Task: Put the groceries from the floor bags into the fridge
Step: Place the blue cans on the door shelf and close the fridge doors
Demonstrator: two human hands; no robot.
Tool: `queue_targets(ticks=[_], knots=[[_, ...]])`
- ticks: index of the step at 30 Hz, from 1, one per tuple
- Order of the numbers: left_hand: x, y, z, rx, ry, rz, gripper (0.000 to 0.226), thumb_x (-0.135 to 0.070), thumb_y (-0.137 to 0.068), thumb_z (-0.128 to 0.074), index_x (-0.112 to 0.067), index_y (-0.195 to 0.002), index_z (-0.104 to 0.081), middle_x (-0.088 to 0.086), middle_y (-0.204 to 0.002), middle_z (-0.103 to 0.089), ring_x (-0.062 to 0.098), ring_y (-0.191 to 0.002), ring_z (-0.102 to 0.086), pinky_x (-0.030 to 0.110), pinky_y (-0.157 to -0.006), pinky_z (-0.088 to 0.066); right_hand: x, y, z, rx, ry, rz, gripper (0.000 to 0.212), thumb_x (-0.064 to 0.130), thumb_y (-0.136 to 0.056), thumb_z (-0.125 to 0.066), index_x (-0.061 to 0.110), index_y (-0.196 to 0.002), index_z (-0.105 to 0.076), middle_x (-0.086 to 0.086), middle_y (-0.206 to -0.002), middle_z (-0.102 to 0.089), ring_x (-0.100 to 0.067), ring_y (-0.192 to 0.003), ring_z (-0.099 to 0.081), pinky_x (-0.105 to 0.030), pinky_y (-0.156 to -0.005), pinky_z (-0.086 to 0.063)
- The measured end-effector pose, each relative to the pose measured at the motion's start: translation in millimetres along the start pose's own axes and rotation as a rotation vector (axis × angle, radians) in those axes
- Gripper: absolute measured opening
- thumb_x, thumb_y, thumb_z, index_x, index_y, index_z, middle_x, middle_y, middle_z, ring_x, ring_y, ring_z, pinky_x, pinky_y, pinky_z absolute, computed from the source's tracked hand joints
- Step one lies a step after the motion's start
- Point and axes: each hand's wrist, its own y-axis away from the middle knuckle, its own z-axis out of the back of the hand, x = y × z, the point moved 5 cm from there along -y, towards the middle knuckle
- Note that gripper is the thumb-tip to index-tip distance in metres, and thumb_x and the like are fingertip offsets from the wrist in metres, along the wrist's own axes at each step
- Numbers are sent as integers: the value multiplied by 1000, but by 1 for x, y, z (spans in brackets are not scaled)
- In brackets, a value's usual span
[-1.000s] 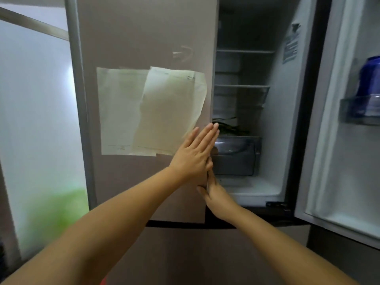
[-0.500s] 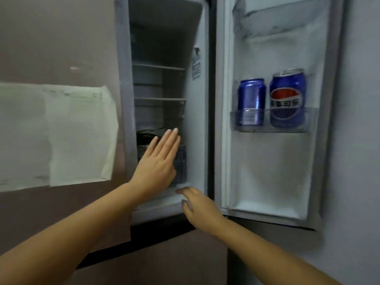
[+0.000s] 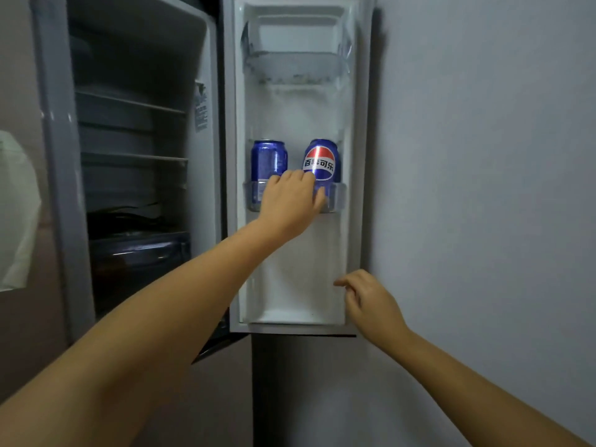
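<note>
The tall grey fridge [image 3: 51, 188] stood with its right-hand door [image 3: 293, 279] swung wide against the pale wall [image 3: 483, 188], its white inner lining facing the person, and the thing the move turned on sat in that door: the blue aluminium cola can with the red, white and blue roundel [image 3: 322, 159], upright, its long axis vertical, in the clear plastic middle door bin [image 3: 338, 196]. It lay ahead of and above both hands, on the bin's right side. The left hand [image 3: 290, 201] was by far the nearer, reaching across to it with fingers curled over the bin's front rim at the can's lower half; whether they truly gripped the can or only touched it could not be told. The right hand [image 3: 364, 298] hung lower, just beside the door's outer edge, fingers loosely curled and holding nothing. Counted: two cans, the second a plain blue aluminium can [image 3: 268, 159] standing upright just left of the first, the two apart; two door bins, the frosted upper one [image 3: 296, 64] showing nothing in it; two wire shelves [image 3: 129, 104] inside the dim cabinet above one dark clear drawer [image 3: 138, 250]. No floor bags showed, and a pale paper sheet [image 3: 16, 214] hung at the far left.
</note>
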Motion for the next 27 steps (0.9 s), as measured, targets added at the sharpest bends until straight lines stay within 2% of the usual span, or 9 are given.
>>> queue_targets(ticks=[3,6,9,12,15,18,21,24,27], knots=[[2,1,9,-3,82,59,32,-36,-97,-37,-11,-93,-56,5,-92,-60,18,-79,-48,31,-79,-33,-1,8,4,-19,3,13,29,3,-90,-46,12,-110,-65,-2,-111,-60,-18,-102,-57,-25,-83,-47],[16,12,24,-50,153,80,34,-37,-98,-38,-13,-77,-51,0,-75,-54,17,-70,-48,30,-74,-35,-1,10,3,-43,20,-19,39,3,-88,-48,11,-125,-57,-6,-134,-51,-24,-123,-47,-36,-105,-40],[43,27,45,-125,281,120,40,-34,-98,-42,-6,-72,-56,5,-65,-55,19,-62,-50,29,-61,-38,0,10,5,-73,-28,-76,50,10,-93,-51,14,-142,-39,-7,-153,-30,-23,-139,-30,-32,-114,-23],[86,47,69,-197,406,227,38,-25,-99,-43,-4,-70,-55,9,-67,-52,20,-63,-46,31,-61,-36,13,12,0,-6,-269,-97,65,26,-97,-50,32,-147,-10,1,-160,-8,-6,-139,-17,-29,-115,-20],[129,70,87,-200,557,397,33,-21,-101,-35,-12,-78,-56,7,-79,-55,5,-67,-50,26,-69,-43,45,17,-17,113,-452,-28,81,43,-91,-55,50,-140,10,10,-160,2,0,-141,-8,-25,-111,-18],[150,102,108,-302,487,488,30,-23,-102,-32,-11,-120,-53,6,-114,-55,-2,-94,-53,23,-90,-45,88,21,-38,156,-448,132,89,47,-89,-56,62,-132,20,18,-157,11,14,-133,-1,-15,-107,-15],[133,124,134,-375,225,246,51,-24,-98,-38,-13,-147,-26,2,-153,-27,12,-142,-23,29,-118,-20,136,18,-66,154,-505,334,87,59,-86,-50,63,-134,23,23,-154,25,9,-139,1,-20,-110,-24],[107,135,125,-124,-279,-266,53,-33,-97,-37,-20,-147,-26,6,-157,-19,21,-146,-6,47,-119,-5,179,12,-102,61,-522,466,84,58,-90,-44,44,-146,18,11,-158,22,-18,-149,2,-44,-118,-21],[136,149,104,200,-539,-381,49,-46,-98,-23,-27,-138,-44,3,-158,-15,24,-145,2,46,-118,4,218,2,-142,36,-439,441,86,55,-91,-42,34,-147,21,2,-160,14,-21,-149,8,-44,-120,-4]])
